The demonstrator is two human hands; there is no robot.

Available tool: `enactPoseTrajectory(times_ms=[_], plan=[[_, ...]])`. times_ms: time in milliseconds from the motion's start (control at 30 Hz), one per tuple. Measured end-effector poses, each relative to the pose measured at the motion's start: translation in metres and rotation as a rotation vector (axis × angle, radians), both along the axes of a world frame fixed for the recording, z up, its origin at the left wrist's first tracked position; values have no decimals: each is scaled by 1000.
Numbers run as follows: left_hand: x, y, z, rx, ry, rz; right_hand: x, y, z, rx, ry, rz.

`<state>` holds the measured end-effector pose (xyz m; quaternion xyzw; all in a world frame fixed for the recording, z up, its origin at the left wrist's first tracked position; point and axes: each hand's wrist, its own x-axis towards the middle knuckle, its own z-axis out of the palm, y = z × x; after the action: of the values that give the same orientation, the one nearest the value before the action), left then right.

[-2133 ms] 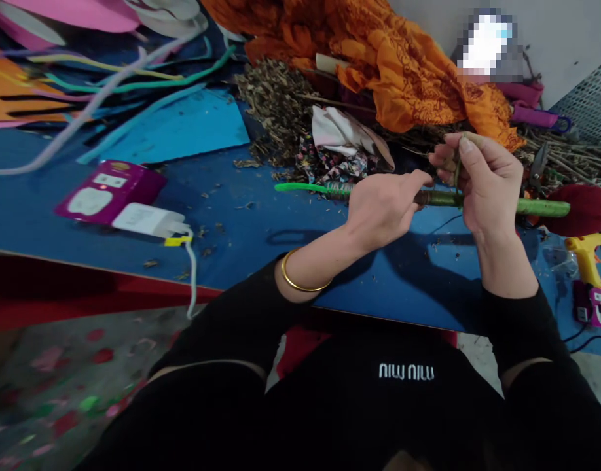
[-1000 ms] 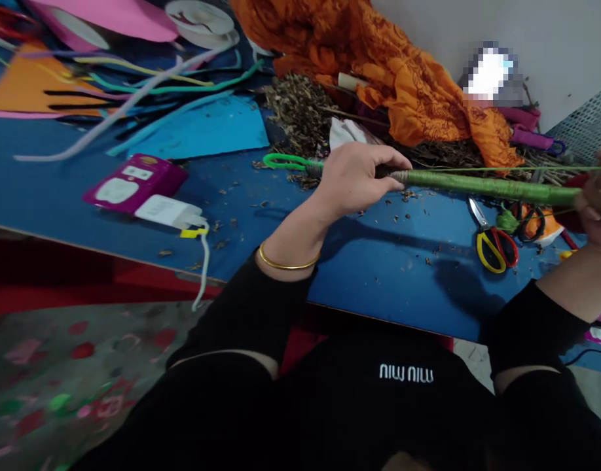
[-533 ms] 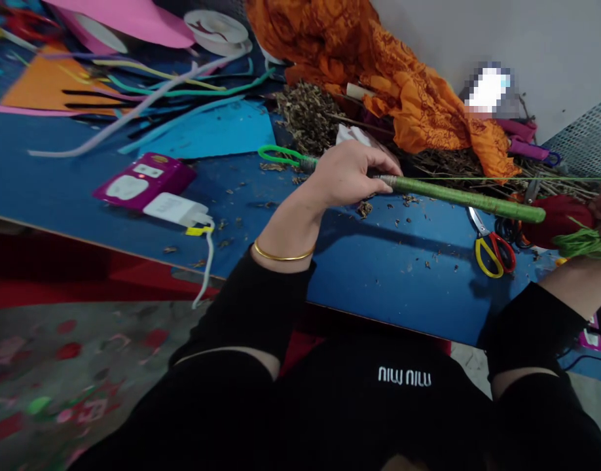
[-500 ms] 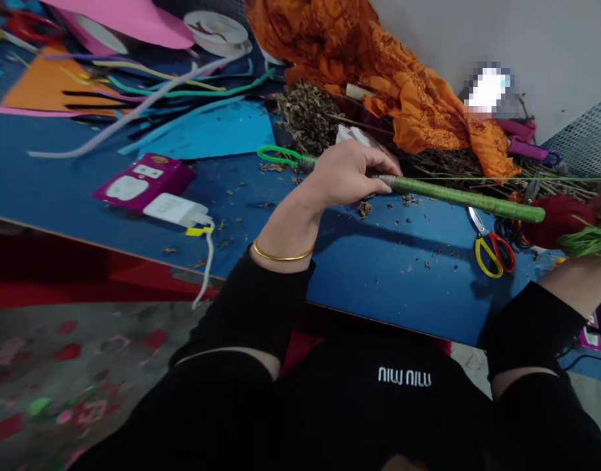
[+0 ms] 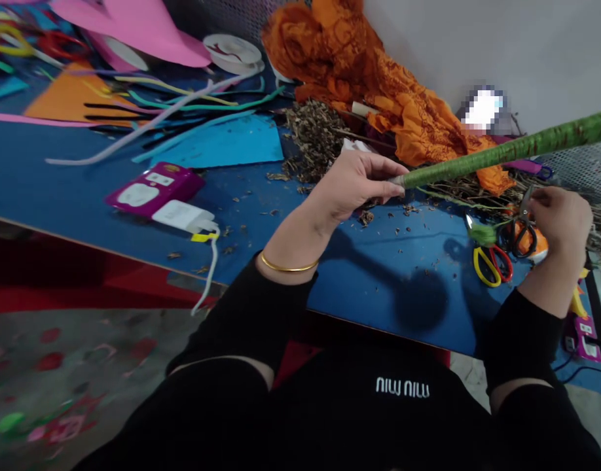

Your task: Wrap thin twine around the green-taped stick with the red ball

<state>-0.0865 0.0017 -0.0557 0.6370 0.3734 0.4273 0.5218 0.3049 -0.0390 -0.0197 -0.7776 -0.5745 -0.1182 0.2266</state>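
While the left hand point(image 5: 348, 183) grasps a long green thread-wrapped rod point(image 5: 497, 155) near one end, its axis slants up rightward over the blue worktop point(image 5: 349, 297) toward the right edge. Apart from it, the right hand point(image 5: 563, 219) curls beside black-handled metal scissors point(image 5: 523, 219), grip unclear.

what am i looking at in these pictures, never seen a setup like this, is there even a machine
No machine here: these are a person's two bare hands, seen by one camera worn on the head, looking forward and down.

The left hand holds a green-wrapped rod, which runs out of the picture at the right edge. The right hand is by the dark-handled scissors; whether it grips them is unclear.

On the blue table lie an orange cloth, dried plant bits, a bright blue sheet, a purple box and scissors with red and yellow handles.
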Motion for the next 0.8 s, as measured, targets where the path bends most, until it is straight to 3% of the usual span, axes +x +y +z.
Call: enactPoseTrajectory(times_ms=[67, 100, 200, 300, 400, 567, 733, 800], plan=[[3, -2, -1, -20, -17, -2, -32, 1, 1, 13, -66, -26], [4, -3, -2, -33, -25, -7, -50, 3, -1, 30, -14, 67], [8, -4, -4, -62, -40, -20, -106, 5, -19, 46, 321, 647], [12, -4, -4, -56, -28, -13, -150, 0, -38, -31, 547, 901], [14, -4, -5, -54, -15, -6, -169, -12, -40, -111, 664, 910], [16, -1, -6, -96, -81, 8, -169, -25, -32, -34, 880, 893], [18, -3, -4, -139, -109, 22, -178, -14, -52, 41, 1083, 737], [19, -5, -3, -157, -110, 24, -183, -9, -58, 1, 1133, 756]])
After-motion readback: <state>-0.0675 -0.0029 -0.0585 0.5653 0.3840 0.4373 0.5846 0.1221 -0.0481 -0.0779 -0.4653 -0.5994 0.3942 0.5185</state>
